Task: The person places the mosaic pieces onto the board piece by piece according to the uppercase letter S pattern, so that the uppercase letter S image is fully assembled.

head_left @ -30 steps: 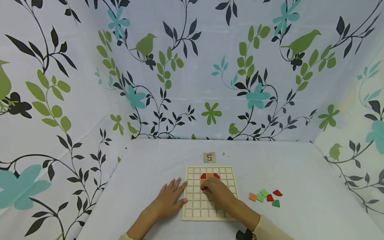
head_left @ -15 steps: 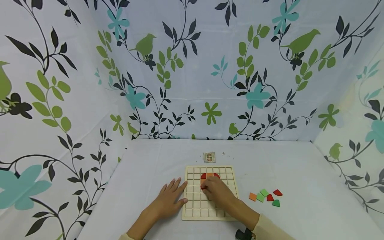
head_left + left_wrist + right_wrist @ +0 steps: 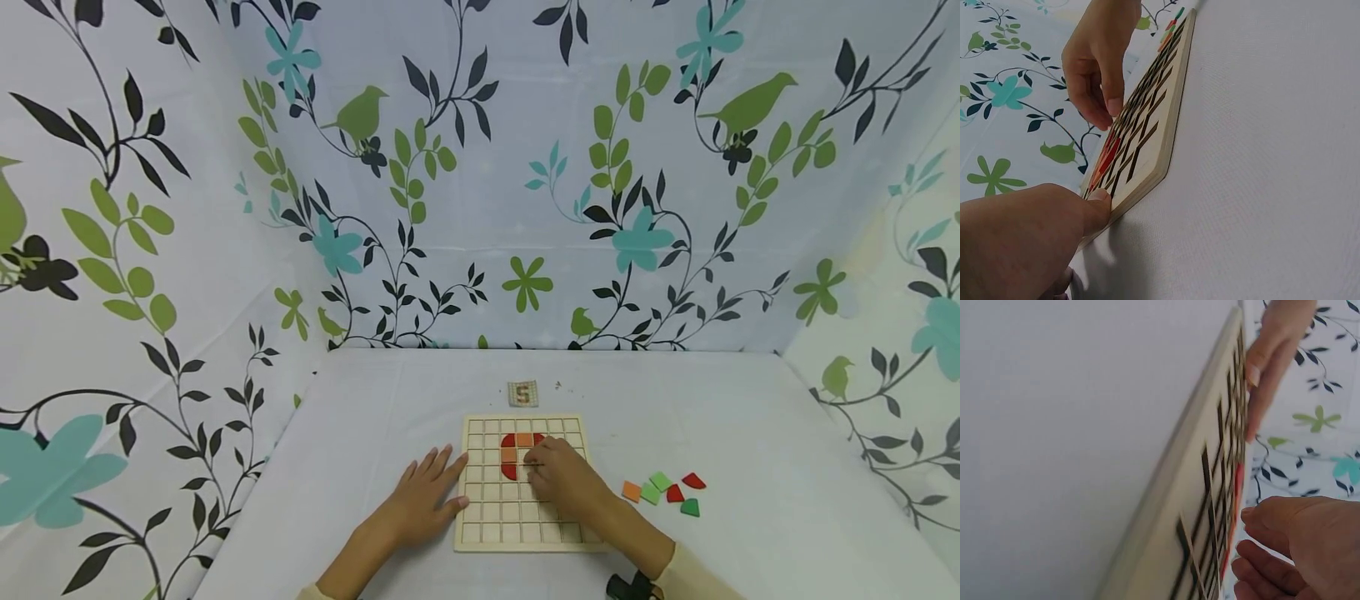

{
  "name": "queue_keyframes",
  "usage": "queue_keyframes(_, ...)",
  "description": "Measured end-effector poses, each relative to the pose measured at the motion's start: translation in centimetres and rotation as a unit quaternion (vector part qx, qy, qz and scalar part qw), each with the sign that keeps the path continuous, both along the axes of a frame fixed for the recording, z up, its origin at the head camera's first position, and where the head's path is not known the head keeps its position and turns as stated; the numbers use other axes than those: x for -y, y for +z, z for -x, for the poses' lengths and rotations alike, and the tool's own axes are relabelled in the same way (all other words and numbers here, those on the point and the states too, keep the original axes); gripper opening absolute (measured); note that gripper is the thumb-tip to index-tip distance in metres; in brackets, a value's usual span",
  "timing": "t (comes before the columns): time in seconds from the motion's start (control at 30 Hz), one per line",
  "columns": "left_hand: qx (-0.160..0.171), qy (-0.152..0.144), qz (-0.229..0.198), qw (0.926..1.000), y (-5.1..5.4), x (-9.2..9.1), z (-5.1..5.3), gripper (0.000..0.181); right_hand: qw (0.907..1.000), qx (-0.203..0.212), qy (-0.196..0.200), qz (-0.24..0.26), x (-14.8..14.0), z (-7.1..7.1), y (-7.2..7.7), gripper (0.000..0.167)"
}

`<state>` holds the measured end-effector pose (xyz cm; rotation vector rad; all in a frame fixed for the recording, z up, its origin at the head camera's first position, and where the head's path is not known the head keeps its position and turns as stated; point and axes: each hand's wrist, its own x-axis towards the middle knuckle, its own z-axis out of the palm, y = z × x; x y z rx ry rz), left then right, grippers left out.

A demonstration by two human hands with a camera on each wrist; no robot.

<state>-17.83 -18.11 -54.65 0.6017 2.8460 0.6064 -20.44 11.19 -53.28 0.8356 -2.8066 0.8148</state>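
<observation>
My right hand (image 3: 558, 475), fingers loosely bent and apparently empty, has moved rightward, uncovering the lower red piece (image 3: 509, 472) in its grid-board (image 3: 467, 533) square; it looks seated. My left hand (image 3: 422, 500), fingers spread, touches the board's left edge. Beyond, a card (image 3: 522, 393) reads "5", perhaps "S".
</observation>
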Motion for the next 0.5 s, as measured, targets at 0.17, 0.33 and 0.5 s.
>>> queue_keyframes(0.17, -0.006, 0.000, 0.011, 0.9999, -0.3, 0.0, 0.2, 0.071, 0.9960, 0.048, -0.075, 0.011, -3.3, -0.2, 1.1, 0.019)
queue_keyframes(0.33, -0.005, 0.000, 0.009, 1.0000, 0.0, 0.0, 0.3, 0.071, 0.9860, 0.109, -0.126, 0.003, -7.6, -1.0, 2.7, 0.026)
queue_keyframes(0.5, -0.002, -0.001, 0.006, 1.0000, -0.2, 0.0, 0.3, 0.071, 0.9809, 0.158, -0.113, -0.008, -11.6, -2.4, 3.4, 0.030)
